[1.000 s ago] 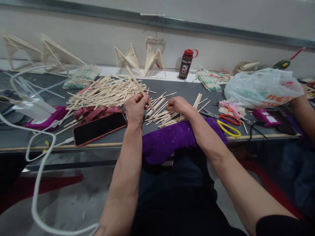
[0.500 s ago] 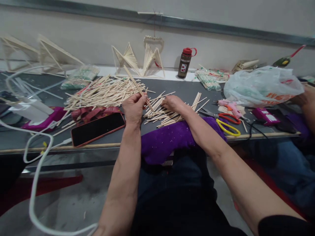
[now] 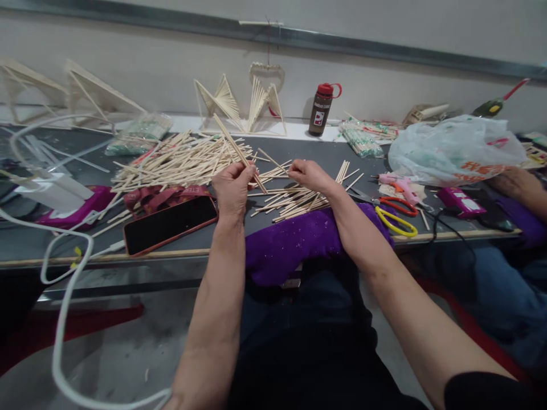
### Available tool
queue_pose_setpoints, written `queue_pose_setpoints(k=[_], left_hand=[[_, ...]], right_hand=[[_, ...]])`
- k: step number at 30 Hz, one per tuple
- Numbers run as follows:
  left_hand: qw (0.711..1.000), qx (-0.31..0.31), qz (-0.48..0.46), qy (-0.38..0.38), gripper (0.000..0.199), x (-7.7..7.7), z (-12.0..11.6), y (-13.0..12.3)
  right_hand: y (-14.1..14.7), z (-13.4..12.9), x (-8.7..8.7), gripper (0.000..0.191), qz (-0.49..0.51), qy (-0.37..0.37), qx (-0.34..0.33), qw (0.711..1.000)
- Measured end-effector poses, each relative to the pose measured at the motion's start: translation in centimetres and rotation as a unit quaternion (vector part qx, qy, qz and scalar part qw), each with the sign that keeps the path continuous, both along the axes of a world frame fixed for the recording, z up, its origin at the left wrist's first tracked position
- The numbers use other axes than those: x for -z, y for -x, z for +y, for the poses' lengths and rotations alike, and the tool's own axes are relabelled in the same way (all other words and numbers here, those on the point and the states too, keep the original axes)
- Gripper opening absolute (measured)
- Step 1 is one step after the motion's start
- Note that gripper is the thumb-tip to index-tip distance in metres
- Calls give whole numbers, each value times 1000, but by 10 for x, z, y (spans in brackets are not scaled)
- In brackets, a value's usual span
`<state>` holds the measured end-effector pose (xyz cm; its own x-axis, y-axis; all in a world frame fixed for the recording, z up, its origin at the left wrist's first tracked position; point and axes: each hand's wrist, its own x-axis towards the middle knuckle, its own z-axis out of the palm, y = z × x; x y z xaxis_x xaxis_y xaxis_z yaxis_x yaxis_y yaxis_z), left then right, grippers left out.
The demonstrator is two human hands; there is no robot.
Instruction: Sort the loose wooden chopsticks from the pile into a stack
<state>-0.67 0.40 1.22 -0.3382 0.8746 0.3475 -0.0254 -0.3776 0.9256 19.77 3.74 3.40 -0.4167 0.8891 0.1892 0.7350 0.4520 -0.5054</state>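
My left hand is closed around a few thin wooden sticks, which slant up and to the left out of the fingers. To its right, my right hand pinches a single wooden stick by one end, its other end pointing up-left. Beneath and in front of the right hand lies a loose spread of sticks, partly on a purple cloth at the table edge. Behind my left hand is a larger heap of sticks.
A phone and white cable lie left. Scissors, a pink glue gun and a plastic bag are right, near another person's hand. A bottle and stick models stand behind.
My right hand has lifted slightly up and to the right from the loose sticks, with one stick now in its fingers. My left hand has barely moved. The other person's hand has shifted.
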Motion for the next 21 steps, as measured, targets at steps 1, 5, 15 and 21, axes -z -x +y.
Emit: queue_pose_setpoints(k=[1,5,15,21], left_hand=[[1000,2,0,2,9,0,0,0],[1000,15,-2,12,13,1,0,1],[999,-39,-33,7,14,-5,-1,2],[993,-110,-45,-11,17,-6,1,8]], right_hand=[[1,-2,-1,14,54,35,-4,998],[3,-4,-2,15,203,131,-28,970],[0,-5,-3,15,246,163,-43,954],[10,-5,2,14,25,131,-100,986]])
